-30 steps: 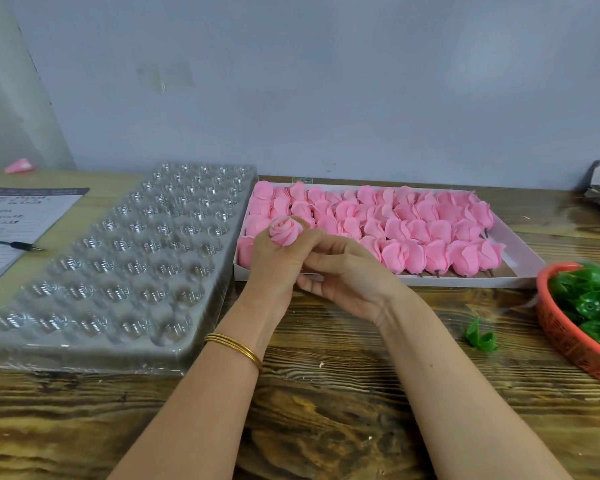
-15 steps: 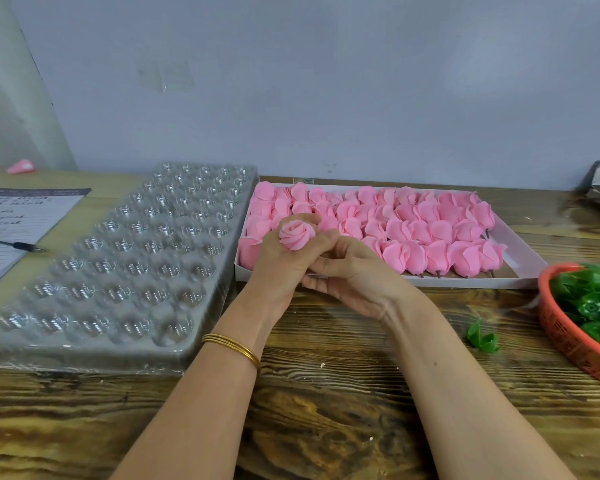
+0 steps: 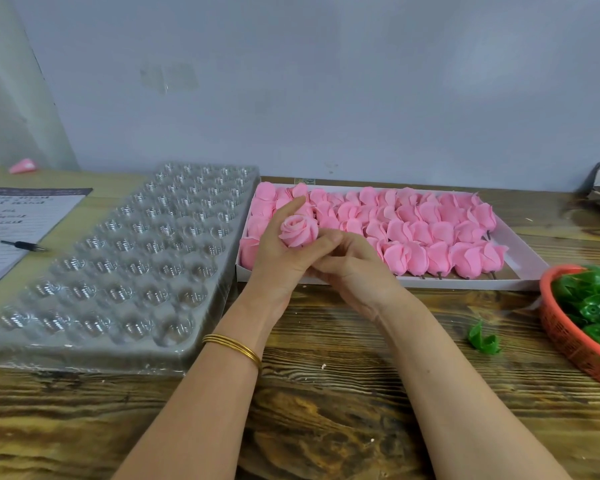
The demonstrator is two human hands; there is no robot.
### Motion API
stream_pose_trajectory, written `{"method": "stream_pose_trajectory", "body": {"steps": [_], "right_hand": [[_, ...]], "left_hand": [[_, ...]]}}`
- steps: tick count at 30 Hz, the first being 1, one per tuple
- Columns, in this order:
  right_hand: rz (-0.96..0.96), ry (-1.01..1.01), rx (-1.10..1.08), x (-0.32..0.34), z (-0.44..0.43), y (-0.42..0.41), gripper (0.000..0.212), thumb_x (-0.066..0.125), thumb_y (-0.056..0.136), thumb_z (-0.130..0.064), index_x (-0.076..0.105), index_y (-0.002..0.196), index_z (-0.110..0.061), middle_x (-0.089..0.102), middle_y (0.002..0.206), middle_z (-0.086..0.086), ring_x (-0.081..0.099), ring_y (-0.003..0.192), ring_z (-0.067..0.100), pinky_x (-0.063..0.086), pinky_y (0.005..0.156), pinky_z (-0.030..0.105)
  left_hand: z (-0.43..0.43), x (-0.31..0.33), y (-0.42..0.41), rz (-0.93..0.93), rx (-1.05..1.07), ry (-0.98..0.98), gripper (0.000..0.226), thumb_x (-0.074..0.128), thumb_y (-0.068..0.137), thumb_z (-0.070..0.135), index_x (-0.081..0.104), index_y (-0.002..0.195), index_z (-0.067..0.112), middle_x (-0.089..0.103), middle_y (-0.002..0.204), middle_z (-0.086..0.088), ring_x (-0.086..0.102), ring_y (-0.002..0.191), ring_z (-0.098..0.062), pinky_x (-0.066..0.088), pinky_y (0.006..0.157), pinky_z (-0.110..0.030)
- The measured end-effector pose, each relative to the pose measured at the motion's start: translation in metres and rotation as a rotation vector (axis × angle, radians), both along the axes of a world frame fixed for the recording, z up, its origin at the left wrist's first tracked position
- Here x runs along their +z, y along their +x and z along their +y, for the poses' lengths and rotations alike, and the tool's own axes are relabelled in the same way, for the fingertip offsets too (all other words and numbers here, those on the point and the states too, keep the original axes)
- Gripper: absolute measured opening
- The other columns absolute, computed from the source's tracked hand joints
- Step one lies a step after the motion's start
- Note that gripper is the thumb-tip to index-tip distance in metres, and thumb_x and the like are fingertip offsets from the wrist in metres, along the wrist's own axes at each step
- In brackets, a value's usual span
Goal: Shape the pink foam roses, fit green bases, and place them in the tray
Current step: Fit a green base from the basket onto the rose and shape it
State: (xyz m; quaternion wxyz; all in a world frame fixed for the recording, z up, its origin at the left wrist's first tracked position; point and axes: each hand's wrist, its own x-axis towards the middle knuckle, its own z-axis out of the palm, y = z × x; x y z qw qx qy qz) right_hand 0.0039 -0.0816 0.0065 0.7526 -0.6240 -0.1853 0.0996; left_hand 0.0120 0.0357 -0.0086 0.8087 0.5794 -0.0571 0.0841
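The left hand (image 3: 281, 258) is gripping a single pink rose (image 3: 298, 231) above the near left corner of the white box (image 3: 465, 283), its fingers curling round the bloom from behind and the side, with one finger sticking up past the petals. The rose is facing the camera with its spiral centre showing, but its underside is sitting down inside the hand and cannot be seen. The right hand (image 3: 354, 271) is pressing in against the left from the right with its fingers curling under. Whether they are pinching the bottom of the rose or only touching the other hand is hidden, so I cannot tell. A gold bangle (image 3: 234, 346) is circling the left wrist. Behind the hands, rows of pink foam roses (image 3: 430, 237) are lying packed in the box, partly covered on the left by the hands. The clear tray (image 3: 118, 271) is lying just left of the box on the table (image 3: 326, 410), its round cups glinting too much for their insides to be made out. At the right edge an orange basket (image 3: 568, 344) of green bases (image 3: 593, 306) is being cut off by the frame, and a loose green base (image 3: 484, 339) is lying near it. At the far left a printed sheet (image 3: 11, 220) with a pen (image 3: 18, 244) on it is also running out of view, its writing unreadable.
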Motion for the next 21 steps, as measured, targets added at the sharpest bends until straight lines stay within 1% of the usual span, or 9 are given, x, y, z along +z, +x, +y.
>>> {"method": "stream_pose_trajectory", "body": {"steps": [2,4,7,8,10,11,15,18,21], "right_hand": [[-0.089,-0.104,-0.080,0.002,-0.001,-0.001,0.032,0.052,0.087,0.016,0.069,0.104,-0.005,0.072,0.100,0.012,0.069,0.101,0.024,0.055,0.092,0.035],[-0.143,-0.211,-0.162,0.002,-0.002,0.000,0.028,0.055,0.090,0.009,0.068,0.109,-0.007,0.073,0.100,0.006,0.068,0.100,0.018,0.055,0.088,0.030],[-0.232,-0.435,-0.286,-0.003,-0.002,0.004,0.031,0.059,0.094,-0.005,0.060,0.125,-0.004,0.068,0.117,0.008,0.062,0.113,0.022,0.050,0.099,0.042],[-0.270,-0.491,-0.309,-0.005,-0.001,0.005,0.030,0.060,0.094,-0.007,0.060,0.124,-0.006,0.067,0.114,0.004,0.062,0.110,0.018,0.049,0.099,0.040],[-0.351,-0.534,-0.353,-0.006,0.000,0.002,0.023,0.060,0.093,-0.006,0.061,0.114,-0.015,0.063,0.096,-0.010,0.060,0.091,0.003,0.051,0.087,0.033],[-0.385,-0.548,-0.370,-0.006,0.001,0.001,0.024,0.060,0.091,-0.003,0.062,0.113,-0.013,0.060,0.091,-0.012,0.058,0.084,0.002,0.051,0.082,0.031],[-0.453,-0.643,-0.379,-0.009,0.002,0.002,0.026,0.057,0.086,0.005,0.063,0.109,-0.005,0.062,0.101,0.012,0.058,0.091,0.025,0.050,0.082,0.045],[-0.492,-0.680,-0.348,-0.009,0.003,0.001,0.026,0.056,0.085,0.004,0.063,0.105,-0.009,0.060,0.098,0.012,0.055,0.089,0.025,0.048,0.081,0.046],[-0.488,-0.690,-0.349,-0.009,0.003,0.001,0.027,0.057,0.084,0.005,0.064,0.107,-0.009,0.060,0.098,0.011,0.054,0.089,0.024,0.047,0.083,0.045]], "left_hand": [[0.000,0.000,0.000,-0.005,0.007,0.016,0.078,0.091,0.046,0.033,0.063,0.119,0.036,0.062,0.126,0.001,0.063,0.114,-0.013,0.055,0.080,-0.024],[0.000,0.001,0.000,-0.014,0.024,0.027,0.083,0.091,0.045,0.032,0.061,0.123,0.034,0.063,0.124,0.004,0.064,0.113,-0.011,0.055,0.080,-0.024],[0.002,0.004,-0.003,-0.042,0.086,0.097,0.080,0.090,0.056,0.029,0.059,0.129,0.032,0.060,0.125,0.000,0.060,0.117,-0.012,0.053,0.086,-0.025],[0.002,0.005,-0.004,-0.056,0.114,0.151,0.074,0.087,0.063,0.028,0.058,0.131,0.033,0.060,0.125,0.001,0.057,0.119,-0.010,0.051,0.089,-0.023],[0.001,0.005,-0.006,-0.098,0.174,0.276,0.059,0.082,0.077,0.026,0.058,0.130,0.034,0.061,0.121,0.005,0.055,0.115,-0.001,0.046,0.089,-0.014],[0.000,0.005,-0.006,-0.123,0.206,0.347,0.053,0.079,0.082,0.024,0.058,0.129,0.033,0.061,0.120,0.005,0.054,0.112,0.002,0.043,0.089,-0.010],[-0.004,0.003,-0.006,-0.186,0.273,0.548,0.034,0.067,0.091,0.021,0.060,0.125,0.025,0.058,0.114,0.004,0.050,0.103,0.013,0.037,0.087,-0.004],[-0.004,0.001,-0.005,-0.233,0.331,0.609,0.027,0.062,0.095,0.014,0.064,0.121,0.020,0.057,0.109,0.001,0.048,0.096,0.019,0.035,0.085,-0.002],[-0.004,-0.002,-0.005,-0.264,0.360,0.647,0.027,0.060,0.095,0.012,0.064,0.120,0.019,0.058,0.109,-0.001,0.049,0.098,0.015,0.035,0.085,-0.001]]}}
